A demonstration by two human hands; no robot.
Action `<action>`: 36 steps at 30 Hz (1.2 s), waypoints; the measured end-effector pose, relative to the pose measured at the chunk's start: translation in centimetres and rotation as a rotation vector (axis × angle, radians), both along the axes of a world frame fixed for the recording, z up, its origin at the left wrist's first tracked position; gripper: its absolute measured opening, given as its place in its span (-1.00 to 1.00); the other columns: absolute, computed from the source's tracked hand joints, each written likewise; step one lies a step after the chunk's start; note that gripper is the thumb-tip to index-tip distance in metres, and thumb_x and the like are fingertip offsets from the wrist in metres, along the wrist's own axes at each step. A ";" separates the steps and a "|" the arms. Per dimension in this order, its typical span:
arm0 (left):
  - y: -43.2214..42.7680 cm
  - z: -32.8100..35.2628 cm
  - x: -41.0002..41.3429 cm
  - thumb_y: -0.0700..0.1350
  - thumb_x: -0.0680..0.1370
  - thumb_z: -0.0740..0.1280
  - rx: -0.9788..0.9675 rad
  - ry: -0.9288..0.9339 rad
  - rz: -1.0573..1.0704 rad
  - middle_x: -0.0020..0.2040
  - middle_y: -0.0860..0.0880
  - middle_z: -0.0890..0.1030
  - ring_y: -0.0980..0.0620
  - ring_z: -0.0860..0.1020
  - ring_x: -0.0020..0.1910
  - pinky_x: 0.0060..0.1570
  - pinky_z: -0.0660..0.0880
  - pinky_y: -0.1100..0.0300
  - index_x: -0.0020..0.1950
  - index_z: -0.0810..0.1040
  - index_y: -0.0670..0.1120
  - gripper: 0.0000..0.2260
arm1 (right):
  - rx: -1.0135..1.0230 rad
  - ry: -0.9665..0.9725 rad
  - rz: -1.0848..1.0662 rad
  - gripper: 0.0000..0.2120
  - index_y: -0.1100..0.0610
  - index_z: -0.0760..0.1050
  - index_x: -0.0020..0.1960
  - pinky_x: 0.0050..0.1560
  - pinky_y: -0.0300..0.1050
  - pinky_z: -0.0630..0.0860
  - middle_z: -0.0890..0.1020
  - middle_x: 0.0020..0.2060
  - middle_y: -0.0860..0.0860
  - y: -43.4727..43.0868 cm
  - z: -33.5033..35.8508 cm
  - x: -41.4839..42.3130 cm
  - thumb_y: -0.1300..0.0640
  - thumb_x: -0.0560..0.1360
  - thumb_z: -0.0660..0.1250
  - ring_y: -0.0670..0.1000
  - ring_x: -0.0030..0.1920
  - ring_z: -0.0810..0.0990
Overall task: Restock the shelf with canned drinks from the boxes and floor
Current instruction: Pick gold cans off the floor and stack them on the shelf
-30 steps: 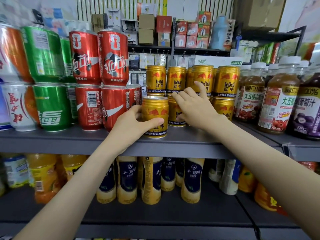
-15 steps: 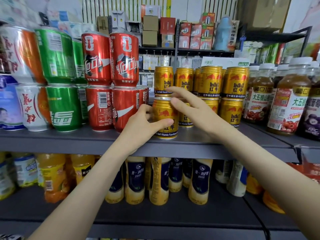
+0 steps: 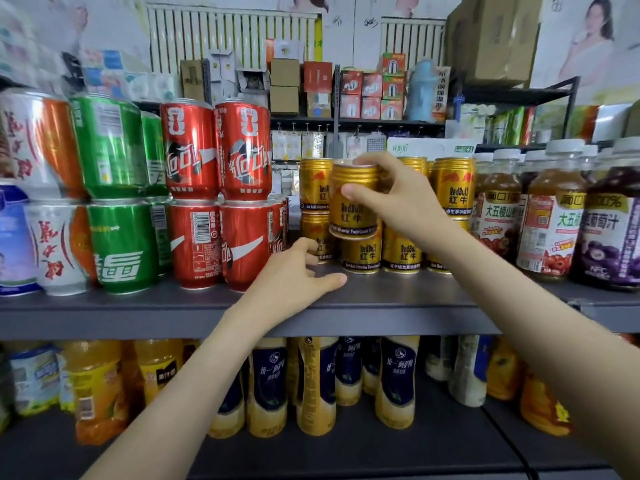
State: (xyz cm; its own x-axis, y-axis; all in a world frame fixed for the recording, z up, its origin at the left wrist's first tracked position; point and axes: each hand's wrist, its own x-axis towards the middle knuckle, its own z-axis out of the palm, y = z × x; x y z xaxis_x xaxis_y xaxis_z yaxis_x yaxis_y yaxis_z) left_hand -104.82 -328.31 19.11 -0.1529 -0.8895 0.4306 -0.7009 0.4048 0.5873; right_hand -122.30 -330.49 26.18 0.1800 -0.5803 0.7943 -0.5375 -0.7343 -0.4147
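The gold can (image 3: 353, 202) stands upright in the air, long axis vertical, its base just above the top of a lower can (image 3: 360, 254) in the bottom row on the shelf (image 3: 398, 299). The right grip (image 3: 398, 199) holds it from the right side, thumb across the front and fingers wrapped behind, so the can lies to the left of the palm. It hangs between two stacked cans, one on the left (image 3: 313, 183) and one on the right (image 3: 452, 185). Seating it there probably needs a short move back and down. The left grip (image 3: 294, 271) rests on the shelf below, loosely curled and holding nothing, near the red cans (image 3: 242, 244).
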 end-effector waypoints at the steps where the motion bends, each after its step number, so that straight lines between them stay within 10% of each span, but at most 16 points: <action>1: -0.2 0.3 -0.2 0.17 0.45 0.40 -0.013 -0.012 0.019 0.28 0.03 0.50 0.13 0.52 0.10 0.06 0.43 0.26 0.43 0.30 -0.02 -0.37 | -0.018 -0.004 -0.026 -0.59 0.01 0.40 0.27 -0.16 -0.41 0.45 0.50 -0.06 -0.18 -0.2 0.8 -0.2 -0.05 0.47 0.38 -0.20 -0.09 0.51; 16: -7.1 7.6 -4.9 0.08 0.37 0.48 -0.069 0.266 -0.083 0.19 -0.03 0.50 0.00 0.50 0.11 -0.06 0.48 0.18 0.42 0.23 -0.12 -0.26 | -0.028 0.136 -0.155 -0.60 0.08 0.46 0.23 -0.19 -0.41 0.33 0.54 -0.01 -0.04 -4.1 2.7 -0.3 0.02 0.44 0.42 -0.07 -0.03 0.49; 23: -8.1 8.0 -5.9 0.03 0.36 0.53 -0.108 0.296 -0.104 -0.02 0.11 0.53 0.13 0.48 -0.05 -0.22 0.38 0.32 0.00 0.42 0.10 -0.65 | -0.087 0.230 -0.176 -0.51 0.02 0.33 0.42 0.36 -0.18 0.11 0.21 0.50 -0.02 -3.2 3.8 -3.2 0.03 0.52 0.33 -0.04 0.47 0.19; 36: -8.6 7.2 -7.5 0.12 0.42 0.47 -0.094 0.297 0.027 0.40 -0.14 0.36 -0.14 0.41 0.30 0.05 0.41 0.10 0.51 0.03 -0.14 -0.13 | -0.018 -0.178 -0.357 -0.19 0.12 -0.06 0.55 0.48 0.04 0.14 0.14 0.51 0.06 -4.1 -1.6 -10.3 0.21 0.48 0.36 0.03 0.50 0.11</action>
State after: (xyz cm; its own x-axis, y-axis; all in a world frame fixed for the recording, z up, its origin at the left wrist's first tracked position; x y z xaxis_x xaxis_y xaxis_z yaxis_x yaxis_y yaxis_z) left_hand -112.30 -336.95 26.35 0.0148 -0.8458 0.5333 -0.5157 0.4504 0.7288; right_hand -132.57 -334.56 24.63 -0.1718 -0.5674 0.8053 -0.6810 -0.5224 -0.5133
